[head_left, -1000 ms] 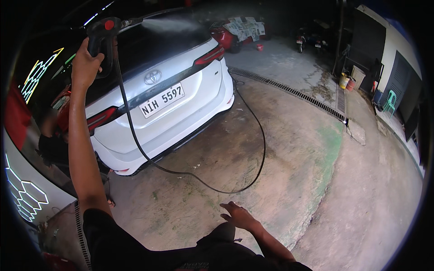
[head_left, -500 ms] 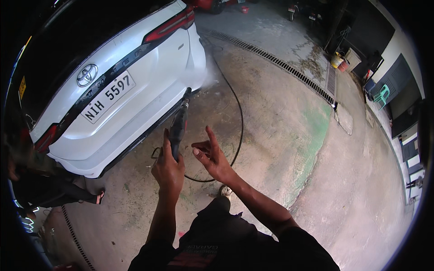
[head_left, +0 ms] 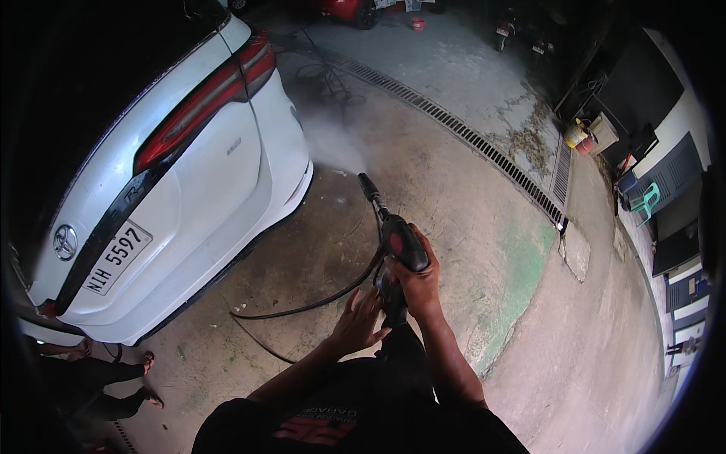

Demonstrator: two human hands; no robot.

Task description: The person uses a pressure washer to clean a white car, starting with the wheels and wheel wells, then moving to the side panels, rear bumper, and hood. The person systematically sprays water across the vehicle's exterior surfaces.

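A black spray gun (head_left: 392, 227) with a red patch and a short nozzle is in my right hand (head_left: 420, 276), whose fingers wrap round its body. Mist (head_left: 339, 147) comes from the nozzle tip, toward the rear corner of a white car (head_left: 227, 174). My left hand (head_left: 357, 321) is beside the lower part of the gun, thumb and fingers apart. Whether its fingertips touch the gun I cannot tell. A black hose (head_left: 318, 306) curves over the floor just left of the gun.
A person in dark clothes (head_left: 98, 378) and sandals is at the car's near left corner. A metal drain grate (head_left: 454, 121) crosses the concrete floor (head_left: 484, 250). Buckets (head_left: 578, 136) and a green chair (head_left: 646, 200) stand along the right wall; a red car (head_left: 333, 7) is far back.
The spray gun has passed from my left hand to my right and moved to the right. The view has turned, so the car's rear corner and taillight look larger and further left.
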